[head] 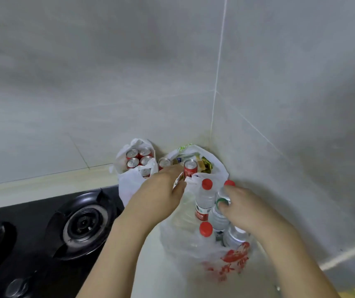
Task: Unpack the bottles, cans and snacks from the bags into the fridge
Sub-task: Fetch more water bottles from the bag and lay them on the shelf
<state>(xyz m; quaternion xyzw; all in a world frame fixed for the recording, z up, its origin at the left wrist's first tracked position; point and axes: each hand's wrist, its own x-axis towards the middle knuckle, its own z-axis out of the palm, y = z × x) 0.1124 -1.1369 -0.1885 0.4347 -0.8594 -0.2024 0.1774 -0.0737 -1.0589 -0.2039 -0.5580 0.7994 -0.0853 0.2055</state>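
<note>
Three plastic bags stand in the counter corner. The near clear bag (195, 252) with red print holds several water bottles, one red-capped bottle (205, 196) upright. My right hand (243, 209) grips the top of a green-capped bottle (220, 208) inside it. My left hand (161, 194) pinches that bag's white handle (190, 180). A white bag (129, 181) at the back left holds several red cans (133, 155). The rear bag (219, 168) holds snacks (205, 165) and a red can (190, 167); another can (164, 162) stands between the bags.
A black gas hob (43, 233) with a round burner (85, 222) lies left of the bags on the pale counter (43, 181). Grey tiled walls (107, 82) close in behind and to the right.
</note>
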